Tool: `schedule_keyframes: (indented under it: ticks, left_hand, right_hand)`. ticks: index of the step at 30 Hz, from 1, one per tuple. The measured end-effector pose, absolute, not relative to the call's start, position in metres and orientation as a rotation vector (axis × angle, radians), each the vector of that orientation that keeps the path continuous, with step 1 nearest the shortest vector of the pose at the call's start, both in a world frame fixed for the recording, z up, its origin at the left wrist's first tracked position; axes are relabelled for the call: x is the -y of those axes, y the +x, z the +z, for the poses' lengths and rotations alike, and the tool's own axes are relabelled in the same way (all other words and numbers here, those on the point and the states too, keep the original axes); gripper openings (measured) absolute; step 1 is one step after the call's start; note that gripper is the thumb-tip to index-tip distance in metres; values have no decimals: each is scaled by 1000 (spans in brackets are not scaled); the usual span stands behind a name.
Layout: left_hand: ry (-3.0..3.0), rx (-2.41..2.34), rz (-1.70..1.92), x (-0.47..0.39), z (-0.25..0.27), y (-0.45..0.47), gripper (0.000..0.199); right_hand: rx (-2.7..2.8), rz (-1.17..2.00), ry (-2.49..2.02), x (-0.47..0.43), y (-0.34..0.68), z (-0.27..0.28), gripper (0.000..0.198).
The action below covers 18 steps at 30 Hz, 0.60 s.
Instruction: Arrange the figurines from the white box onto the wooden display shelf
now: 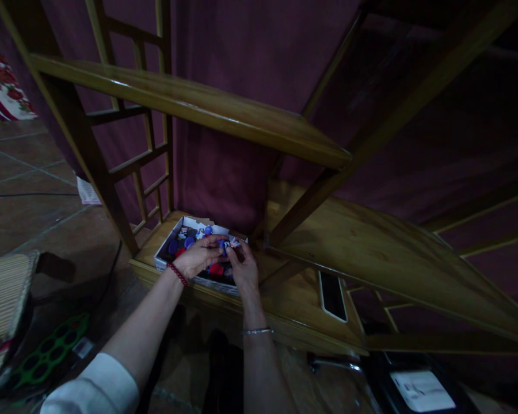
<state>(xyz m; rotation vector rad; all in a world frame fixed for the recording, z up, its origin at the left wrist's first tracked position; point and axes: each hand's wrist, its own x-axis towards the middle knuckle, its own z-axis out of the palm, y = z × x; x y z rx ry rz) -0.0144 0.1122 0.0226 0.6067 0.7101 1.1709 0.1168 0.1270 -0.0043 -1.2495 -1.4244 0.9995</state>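
Note:
A shallow white cardboard box (159, 258) rests on the lower wooden shelf, with several small purple, red and patterned pieces inside. Over its right half, my left hand (198, 256) and my right hand (244, 267) come together. Between their fingertips is a small purple-and-white figure-like piece (229, 245), too small and dim to name surely. Both hands have their fingers closed on it. My left wrist wears a red bead bracelet, my right a thin silver bangle. Part of the box's contents is hidden beneath my hands.
A wooden shelf board (198, 109) crosses above my hands, and a lattice side panel (144, 138) rises at the left. A phone (332, 295) lies on the lower shelf to the right. A bamboo-mat table (8, 310) and a green rack with holes (52, 351) stand at lower left.

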Motion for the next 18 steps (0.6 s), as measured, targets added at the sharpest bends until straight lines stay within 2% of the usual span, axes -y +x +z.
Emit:
schedule_keyframes:
  ticks: [8,18]
  left_hand:
    - [579,-697,1227,-81,30,-7,36]
    - [586,-628,1265,-13,66,16,37]
  right_hand:
    - [1521,914,-1262,-103,121,12,30]
    - [1690,770,-1206,-40,147,69,26]
